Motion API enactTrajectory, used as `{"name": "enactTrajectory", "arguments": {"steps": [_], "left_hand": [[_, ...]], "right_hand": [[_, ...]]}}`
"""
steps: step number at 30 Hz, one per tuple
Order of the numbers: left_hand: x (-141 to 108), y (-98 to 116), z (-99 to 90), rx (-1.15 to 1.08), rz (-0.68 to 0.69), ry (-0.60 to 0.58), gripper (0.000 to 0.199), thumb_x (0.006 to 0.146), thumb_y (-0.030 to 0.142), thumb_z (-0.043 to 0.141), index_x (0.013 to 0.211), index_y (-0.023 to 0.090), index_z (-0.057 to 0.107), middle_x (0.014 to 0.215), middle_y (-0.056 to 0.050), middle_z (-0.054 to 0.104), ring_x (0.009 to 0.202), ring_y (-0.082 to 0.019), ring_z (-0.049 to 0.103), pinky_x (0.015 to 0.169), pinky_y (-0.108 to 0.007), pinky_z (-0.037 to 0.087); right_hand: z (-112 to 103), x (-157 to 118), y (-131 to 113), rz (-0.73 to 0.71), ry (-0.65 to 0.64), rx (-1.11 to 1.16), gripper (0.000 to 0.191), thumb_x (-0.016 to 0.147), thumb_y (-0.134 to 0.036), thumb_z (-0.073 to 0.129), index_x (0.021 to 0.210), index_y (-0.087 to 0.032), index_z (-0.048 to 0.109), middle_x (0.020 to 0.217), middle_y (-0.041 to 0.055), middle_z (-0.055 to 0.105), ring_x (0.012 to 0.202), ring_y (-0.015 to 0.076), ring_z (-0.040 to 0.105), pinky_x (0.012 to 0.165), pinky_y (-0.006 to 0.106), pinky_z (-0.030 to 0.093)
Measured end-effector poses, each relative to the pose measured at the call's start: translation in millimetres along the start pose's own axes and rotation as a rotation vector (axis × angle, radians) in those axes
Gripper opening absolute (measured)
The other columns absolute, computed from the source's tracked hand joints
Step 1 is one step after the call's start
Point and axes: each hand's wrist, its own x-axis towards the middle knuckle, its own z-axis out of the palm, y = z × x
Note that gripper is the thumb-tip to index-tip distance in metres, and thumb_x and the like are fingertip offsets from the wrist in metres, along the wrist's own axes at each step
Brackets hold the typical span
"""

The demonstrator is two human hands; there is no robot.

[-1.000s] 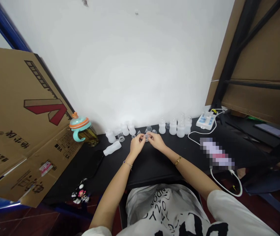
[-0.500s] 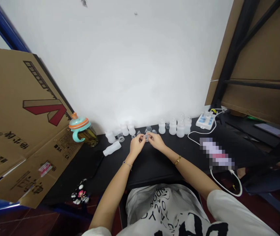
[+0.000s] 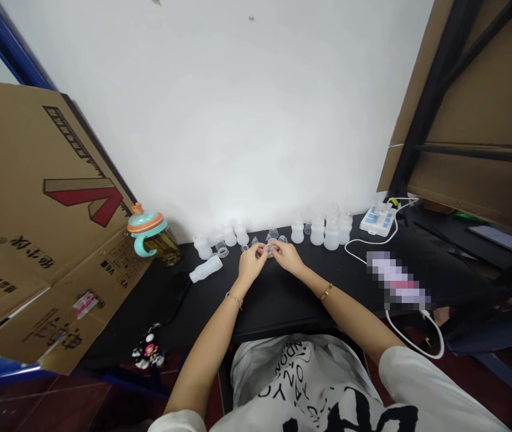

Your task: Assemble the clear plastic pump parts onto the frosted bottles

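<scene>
My left hand (image 3: 251, 264) and my right hand (image 3: 286, 258) meet at the middle of the black table, fingertips pinched from both sides on a small clear bottle collar (image 3: 269, 251). Fingers partly cover it, so its details are hard to make out. Just behind the hands stand several clear bottle nipples (image 3: 273, 232). To the left, a frosted white bottle (image 3: 206, 268) lies on its side, and a clear ring-shaped part (image 3: 222, 250) sits behind it. Upright frosted bottles (image 3: 202, 247) stand at the back left. Several bottles with tops (image 3: 332, 235) are grouped on the right.
A pitcher with a turquoise handle (image 3: 141, 245) stands by a large cardboard box (image 3: 17, 228) on the left. On the right are a white power strip (image 3: 378, 219), a white cable and a pixelated item (image 3: 397, 279). A white wall (image 3: 256, 120) rises behind the table (image 3: 278, 306).
The camera view has shifted slightly. Both hands stay together at the same spot, with only small finger movement on the clear collar.
</scene>
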Motion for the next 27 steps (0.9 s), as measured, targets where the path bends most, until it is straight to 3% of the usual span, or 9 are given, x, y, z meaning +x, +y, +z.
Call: {"name": "enactTrajectory", "arguments": {"steps": [11,18,27], "left_hand": [[-0.6,0.5,-0.2,0.0,0.006,0.032,0.023,0.093,0.038,0.061,0.102,0.022,0.074,0.083,-0.001,0.076,0.066,-0.016,0.067,0.067,-0.026,0.048],[-2.1,4.6,-1.9,-0.005,-0.004,0.1,0.026,0.095,0.039,0.059,0.108,0.021,0.072,0.091,-0.003,0.078,0.065,-0.015,0.065,0.069,-0.026,0.047],[-0.7,1.6,0.1,-0.045,-0.004,0.055,0.022,0.093,0.037,0.061,0.107,0.023,0.07,0.097,-0.002,0.079,0.062,-0.013,0.066,0.068,-0.026,0.048]], "right_hand": [[0.8,-1.3,-1.7,0.01,0.022,0.027,0.031,0.091,-0.016,0.055,0.116,-0.022,0.073,0.085,0.0013,0.074,0.065,0.0151,0.059,0.069,0.024,0.046],[3.2,-2.2,-1.8,0.077,0.037,0.138,0.039,0.092,-0.025,0.058,0.13,-0.021,0.067,0.099,0.0034,0.074,0.065,0.0137,0.062,0.067,0.025,0.05],[6.2,-0.8,3.5,0.134,0.007,0.315,0.028,0.089,-0.02,0.056,0.113,-0.019,0.072,0.08,-0.0009,0.068,0.048,0.0089,0.06,0.053,0.021,0.049]]}}
